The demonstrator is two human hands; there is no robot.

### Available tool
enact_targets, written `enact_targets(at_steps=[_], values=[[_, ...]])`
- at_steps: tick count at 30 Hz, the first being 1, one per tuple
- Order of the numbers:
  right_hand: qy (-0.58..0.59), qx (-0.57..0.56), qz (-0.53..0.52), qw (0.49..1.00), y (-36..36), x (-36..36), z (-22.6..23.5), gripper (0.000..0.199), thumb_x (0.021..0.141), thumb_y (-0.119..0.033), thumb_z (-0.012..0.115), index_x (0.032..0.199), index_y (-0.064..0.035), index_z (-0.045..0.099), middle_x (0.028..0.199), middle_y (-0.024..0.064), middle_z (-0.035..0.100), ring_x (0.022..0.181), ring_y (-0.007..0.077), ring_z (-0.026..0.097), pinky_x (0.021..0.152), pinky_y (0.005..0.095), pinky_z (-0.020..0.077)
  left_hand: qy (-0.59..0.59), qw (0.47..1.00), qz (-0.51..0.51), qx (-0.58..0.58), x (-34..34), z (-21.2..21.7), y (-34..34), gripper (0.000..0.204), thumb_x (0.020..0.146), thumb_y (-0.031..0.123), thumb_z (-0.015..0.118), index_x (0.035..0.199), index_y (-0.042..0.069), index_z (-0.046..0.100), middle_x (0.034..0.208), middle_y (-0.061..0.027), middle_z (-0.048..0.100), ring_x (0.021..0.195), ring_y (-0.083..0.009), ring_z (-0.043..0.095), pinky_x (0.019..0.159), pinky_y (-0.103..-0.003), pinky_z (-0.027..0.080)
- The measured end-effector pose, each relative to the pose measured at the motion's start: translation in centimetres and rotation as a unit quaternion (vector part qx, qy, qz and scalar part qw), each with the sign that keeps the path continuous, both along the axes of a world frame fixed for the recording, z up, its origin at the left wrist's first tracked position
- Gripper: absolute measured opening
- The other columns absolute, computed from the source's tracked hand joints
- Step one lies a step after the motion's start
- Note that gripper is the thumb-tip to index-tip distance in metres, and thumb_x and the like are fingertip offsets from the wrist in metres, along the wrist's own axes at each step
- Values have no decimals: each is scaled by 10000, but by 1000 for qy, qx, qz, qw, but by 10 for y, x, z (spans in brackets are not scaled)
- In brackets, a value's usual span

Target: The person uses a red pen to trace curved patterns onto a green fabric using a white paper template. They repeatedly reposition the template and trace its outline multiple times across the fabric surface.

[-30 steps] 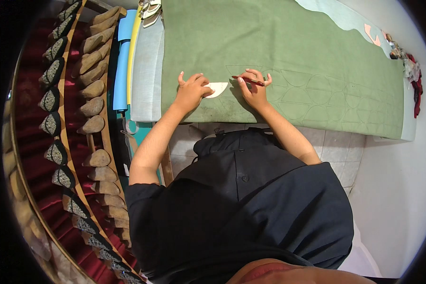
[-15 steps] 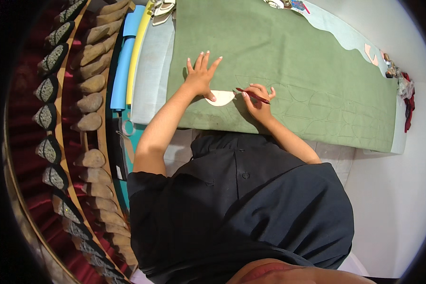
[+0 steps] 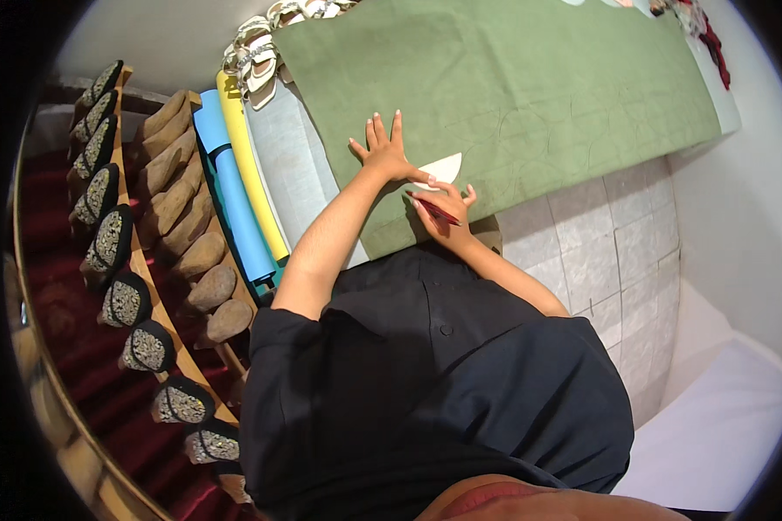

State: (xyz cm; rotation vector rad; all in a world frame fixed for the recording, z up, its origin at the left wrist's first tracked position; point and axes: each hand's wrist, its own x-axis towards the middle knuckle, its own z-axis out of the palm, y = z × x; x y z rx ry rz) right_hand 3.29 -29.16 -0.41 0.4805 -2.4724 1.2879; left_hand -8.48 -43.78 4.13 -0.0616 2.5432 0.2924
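Far left, a rack of dark embellished shoe uppers [image 3: 113, 239] runs down the frame, and just beside it a row of wooden shoe lasts [image 3: 182, 204], then a blue roll [image 3: 233, 195] and a yellow roll [image 3: 250, 165] lying side by side along the bench edge, with a pale strappy sandal [image 3: 256, 61] at their top end. Now the work itself: a big green sheet [image 3: 530, 95] spread flat over the bench, faint traced outlines showing on it. The left hand [image 3: 384, 154] is pressed down on that sheet, fingers fanned wide and flat, thumb side touching the edge of a small cream pattern piece [image 3: 443, 167] lying on the green. That piece looks thin, light and slightly stiff, like card, so it would slide easily on the cloth; best pinned flat from above rather than pinched, or lifted by its free curved edge. The sheet looks soft and floppy, likely to ripple if dragged. Just right of the left hand, the right hand [image 3: 441, 208] has its fingers curled tight around a red pencil [image 3: 434, 208], tip aimed toward the lower edge of the pattern. Further right, grey tiled wall [image 3: 582, 252] drops below the bench.
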Motion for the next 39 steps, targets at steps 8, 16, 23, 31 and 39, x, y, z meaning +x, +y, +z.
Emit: enact_targets(at_steps=[8,16,23,31,39], values=[[101,69,-89,988,-20,2,-6,196,764,-206,736,958,-211,710,908,-59,696,1076,162,595,1030,508,110,-29,999,-5,-20,-4,-4,-3,1579,394,703,839,1528,191,-133,1566,-258,-135,1458,-377,-157,1044,-725,-27],[128,127,-95,979,-21,2,-10,153,804,-259,713,956,-255,695,905,-88,685,1105,132,574,1010,533,134,-30,999,18,-15,-10,-11,0,1589,374,662,868,1530,216,-127,1570,-254,-124,1463,-365,-148,1033,-739,-12],[127,128,-88,980,-22,2,-6,196,784,-203,750,975,-210,712,893,-42,699,1065,143,596,1003,513,116,-22,999,35,-12,-7,0,5,1578,371,622,891,1536,222,-96,1580,-230,-102,1471,-361,-112,1029,-750,3],[90,116,-96,984,-24,0,-17,184,812,-242,712,995,-247,695,970,-88,676,1122,155,551,968,561,151,17,999,30,-16,-3,0,6,1540,387,600,893,1542,229,-55,1585,-231,-33,1475,-370,-50,1035,-751,0],[80,127,-131,980,-18,0,-7,158,814,-279,709,969,-269,679,977,-103,663,1153,173,526,962,563,149,56,998,17,-31,1,-1,8,1553,391,588,899,1532,252,-101,1579,-240,7,1468,-394,-2,1037,-758,11]])
